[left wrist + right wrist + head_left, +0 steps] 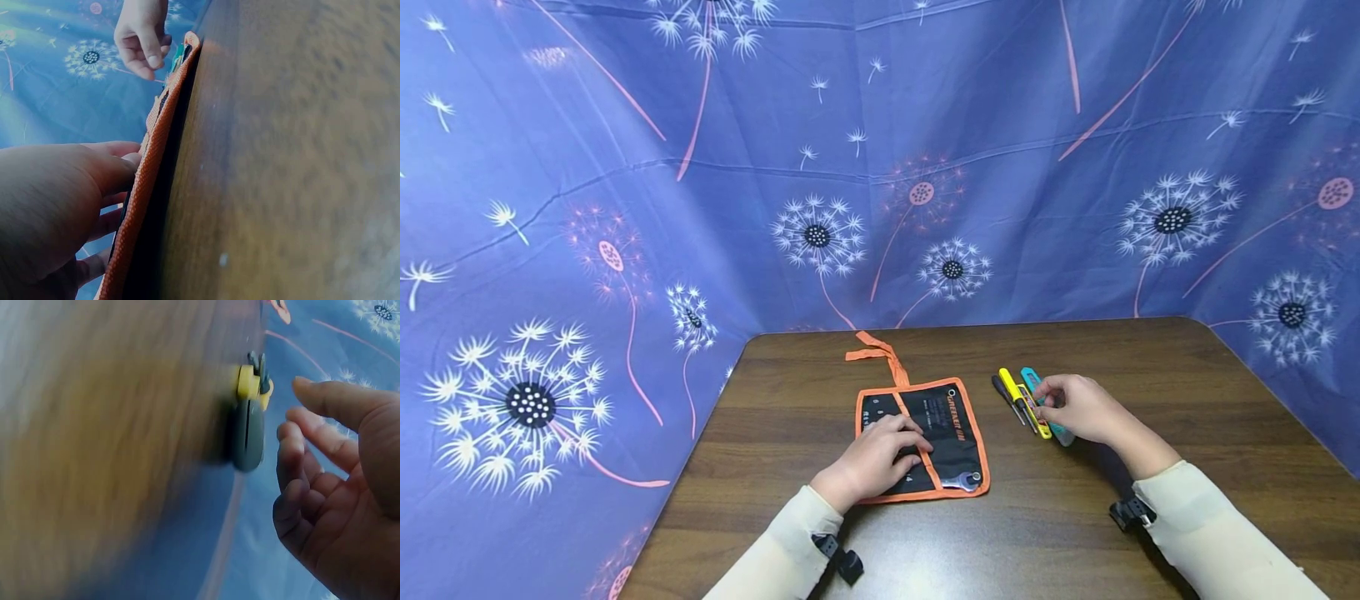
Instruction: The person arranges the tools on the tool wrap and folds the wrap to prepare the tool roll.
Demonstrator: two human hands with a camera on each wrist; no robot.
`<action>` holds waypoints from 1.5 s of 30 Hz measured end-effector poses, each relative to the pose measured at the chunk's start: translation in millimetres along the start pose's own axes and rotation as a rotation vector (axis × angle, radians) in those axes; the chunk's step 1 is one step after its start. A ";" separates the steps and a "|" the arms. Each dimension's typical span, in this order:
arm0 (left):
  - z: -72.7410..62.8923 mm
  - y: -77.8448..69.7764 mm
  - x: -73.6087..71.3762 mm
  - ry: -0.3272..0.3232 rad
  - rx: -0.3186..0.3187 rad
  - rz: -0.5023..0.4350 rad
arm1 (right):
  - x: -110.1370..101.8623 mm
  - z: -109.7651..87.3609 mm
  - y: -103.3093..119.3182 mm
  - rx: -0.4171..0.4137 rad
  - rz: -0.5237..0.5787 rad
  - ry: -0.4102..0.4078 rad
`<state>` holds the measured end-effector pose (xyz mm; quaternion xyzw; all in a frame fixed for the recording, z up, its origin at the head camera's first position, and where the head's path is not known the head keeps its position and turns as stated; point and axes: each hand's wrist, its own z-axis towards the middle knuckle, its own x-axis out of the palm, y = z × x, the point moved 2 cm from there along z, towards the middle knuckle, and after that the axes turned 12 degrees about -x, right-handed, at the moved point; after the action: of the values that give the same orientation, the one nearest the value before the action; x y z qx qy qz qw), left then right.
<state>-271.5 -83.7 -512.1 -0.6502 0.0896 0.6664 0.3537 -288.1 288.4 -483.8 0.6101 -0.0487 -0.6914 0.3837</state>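
Note:
A black tool pouch (955, 421) with orange edging lies flat on the table, a metal wrench (961, 482) showing at its lower right corner. My left hand (880, 457) rests on the pouch with relaxed fingers; in the left wrist view its thumb lies along the orange edge. To the right of the pouch lie a dark-handled screwdriver (1002, 387), a yellow-handled screwdriver (1009, 385), a small yellow tool (1043, 431) and a teal utility knife (1029, 377). Over the knife hovers my right hand (1086, 407), fingers loosely bent, with nothing between thumb and fingertips in the right wrist view.
The orange tie straps (880, 353) of the pouch stretch toward the back edge of the brown wooden table (760, 425). Behind and to the left hangs a blue cloth (1037, 250) with dandelion prints.

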 end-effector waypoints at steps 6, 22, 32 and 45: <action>0.2 0.1 -1.0 0.003 -0.004 -0.003 | -4.4 -5.1 -9.4 0.058 -0.051 0.014; 6.4 0.1 -1.2 -0.029 0.032 -0.008 | -17.6 -14.8 -23.2 0.111 -0.098 0.061; 11.2 0.2 -4.7 -0.013 0.008 -0.009 | -22.5 -12.6 -27.0 0.179 -0.138 0.105; 13.2 -1.9 -5.0 -0.047 -0.009 0.040 | -24.1 -14.6 -25.4 0.211 -0.148 0.133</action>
<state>-281.5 -76.4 -505.0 -0.6339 0.0911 0.6890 0.3394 -288.1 326.2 -481.7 0.6936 -0.0503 -0.6668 0.2679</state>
